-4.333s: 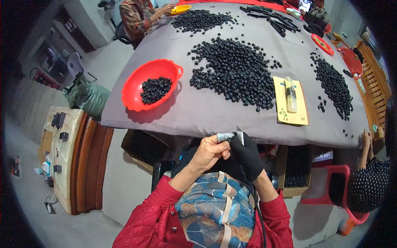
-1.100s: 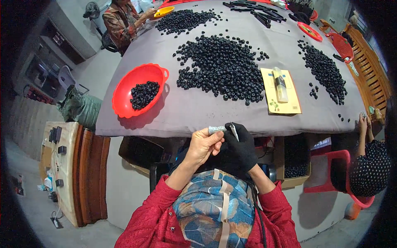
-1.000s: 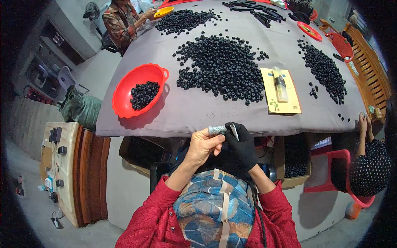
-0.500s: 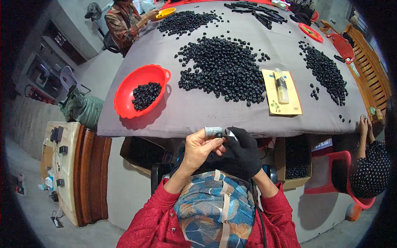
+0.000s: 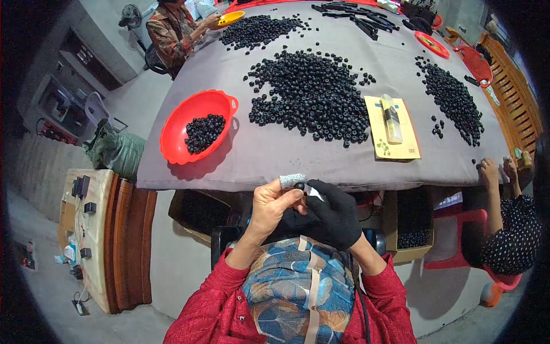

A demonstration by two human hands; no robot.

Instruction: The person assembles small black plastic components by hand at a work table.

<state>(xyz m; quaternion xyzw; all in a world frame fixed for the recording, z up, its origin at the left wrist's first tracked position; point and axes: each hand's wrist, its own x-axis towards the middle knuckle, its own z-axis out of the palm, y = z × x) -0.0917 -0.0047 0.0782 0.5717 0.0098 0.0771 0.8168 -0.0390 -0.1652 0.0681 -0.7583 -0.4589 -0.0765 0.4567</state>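
My left hand [image 5: 267, 210] is bare, with a silvery, speckled wrap on the index finger. Its thumb and index finger pinch a small black round piece [image 5: 299, 186] just off the table's near edge. Against it is my right hand [image 5: 337, 215], in a black glove with the fingers closed. A small whitish flat bit [image 5: 314, 193] shows at the right fingertips; its kind is unclear. Beyond my hands a large heap of similar black pieces [image 5: 315, 94] covers the middle of the table. Left of the heap, a red plastic basin [image 5: 172, 129] contains more of them.
A yellow card with a clear-and-black tube [image 5: 392, 123] lies right of the heap on the grey tablecloth [image 5: 258, 166]. Another heap [image 5: 452, 100] lies farther right, near a co-worker's hands [image 5: 498, 171]. A second person [image 5: 172, 34] sits far left. Boxes of black pieces [image 5: 413, 236] stand below.
My hands have shifted slightly left, still together at the small black piece, and the whitish bit shows more. At the right, the co-worker's hands have moved apart, one going left.
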